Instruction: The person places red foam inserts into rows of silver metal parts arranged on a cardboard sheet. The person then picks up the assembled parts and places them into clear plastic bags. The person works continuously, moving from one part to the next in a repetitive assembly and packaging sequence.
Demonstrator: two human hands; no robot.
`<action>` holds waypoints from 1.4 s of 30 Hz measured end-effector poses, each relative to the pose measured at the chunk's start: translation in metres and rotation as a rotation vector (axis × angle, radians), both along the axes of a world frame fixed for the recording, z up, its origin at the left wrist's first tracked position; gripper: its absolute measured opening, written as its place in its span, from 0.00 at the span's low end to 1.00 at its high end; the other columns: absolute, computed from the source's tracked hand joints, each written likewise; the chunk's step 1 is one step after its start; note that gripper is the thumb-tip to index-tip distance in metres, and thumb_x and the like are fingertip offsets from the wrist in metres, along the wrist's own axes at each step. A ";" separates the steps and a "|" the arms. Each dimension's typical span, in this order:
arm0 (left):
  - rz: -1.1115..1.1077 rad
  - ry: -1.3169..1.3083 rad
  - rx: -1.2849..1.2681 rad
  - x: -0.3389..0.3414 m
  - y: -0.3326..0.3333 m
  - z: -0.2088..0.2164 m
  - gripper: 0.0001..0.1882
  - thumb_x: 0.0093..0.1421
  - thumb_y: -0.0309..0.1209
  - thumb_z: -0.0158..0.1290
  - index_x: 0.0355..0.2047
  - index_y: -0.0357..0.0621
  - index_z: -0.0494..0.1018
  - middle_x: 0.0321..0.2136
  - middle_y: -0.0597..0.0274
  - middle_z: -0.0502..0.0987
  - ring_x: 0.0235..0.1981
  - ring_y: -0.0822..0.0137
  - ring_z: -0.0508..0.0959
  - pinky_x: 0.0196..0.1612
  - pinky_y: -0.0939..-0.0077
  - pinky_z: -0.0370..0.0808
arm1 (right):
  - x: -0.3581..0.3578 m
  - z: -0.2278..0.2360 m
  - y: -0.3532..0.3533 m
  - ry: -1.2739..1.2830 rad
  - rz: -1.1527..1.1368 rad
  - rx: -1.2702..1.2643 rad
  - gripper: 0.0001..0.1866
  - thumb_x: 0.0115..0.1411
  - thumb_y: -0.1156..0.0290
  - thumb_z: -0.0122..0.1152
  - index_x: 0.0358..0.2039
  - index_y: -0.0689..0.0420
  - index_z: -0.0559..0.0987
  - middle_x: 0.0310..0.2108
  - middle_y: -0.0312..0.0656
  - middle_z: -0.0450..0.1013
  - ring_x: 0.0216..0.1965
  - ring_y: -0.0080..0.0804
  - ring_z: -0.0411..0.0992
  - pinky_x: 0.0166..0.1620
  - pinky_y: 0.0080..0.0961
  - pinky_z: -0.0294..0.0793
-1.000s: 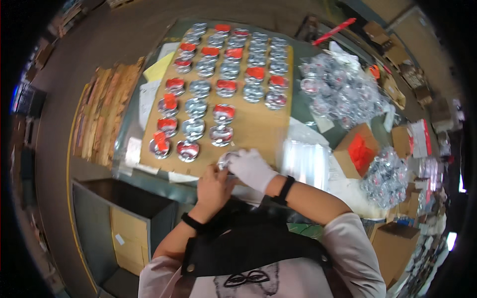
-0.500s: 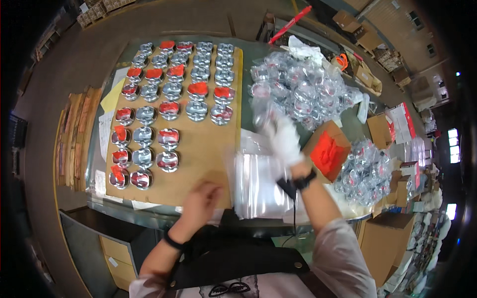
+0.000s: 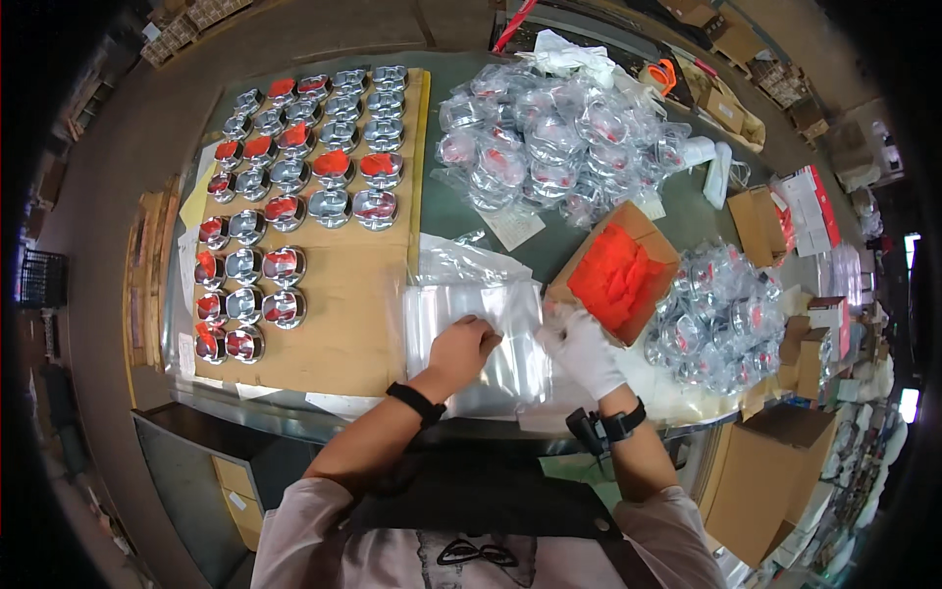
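Over a stack of clear plastic bags [image 3: 471,388], my bare left hand [image 3: 465,353] has its fingers curled together. What is between them, if anything, is too small to make out. My right hand [image 3: 589,355], in a white glove, is at the right edge of the bags. Its thumb and fingers look apart, though the fingertips are blurred. Just beyond it is an open cardboard box [image 3: 643,236] of red paper pieces [image 3: 613,280]. On the left, rows of shiny metal pistons [image 3: 285,306] stand on a cardboard sheet [image 3: 339,339], several with red paper in them.
A large heap of bagged pistons [image 3: 549,137] lies at the back, and a smaller heap [image 3: 721,319] at the right. Orange-handled scissors [image 3: 663,77] are far right. A paper slip [image 3: 512,228] lies before the large heap. An open carton [image 3: 770,481] stands below the right edge.
My right hand has come back from the large heap to the bags beside the red paper box. My left hand has moved right, from the cardboard sheet onto the bags. The view has shifted.
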State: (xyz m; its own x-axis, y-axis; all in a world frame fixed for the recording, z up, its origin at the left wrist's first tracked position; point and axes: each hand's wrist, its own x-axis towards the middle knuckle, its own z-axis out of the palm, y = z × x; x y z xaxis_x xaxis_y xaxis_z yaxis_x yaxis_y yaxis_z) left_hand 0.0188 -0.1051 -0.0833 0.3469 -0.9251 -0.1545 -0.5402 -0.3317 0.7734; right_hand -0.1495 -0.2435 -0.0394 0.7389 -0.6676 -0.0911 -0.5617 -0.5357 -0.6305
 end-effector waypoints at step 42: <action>0.440 0.689 -0.043 0.188 0.201 -0.033 0.15 0.69 0.36 0.45 0.39 0.37 0.75 0.26 0.45 0.78 0.28 0.50 0.77 0.35 0.64 0.75 | 0.231 -0.023 0.257 -0.215 0.017 -0.186 0.14 0.58 0.65 0.60 0.38 0.62 0.72 0.30 0.49 0.76 0.29 0.47 0.77 0.32 0.39 0.77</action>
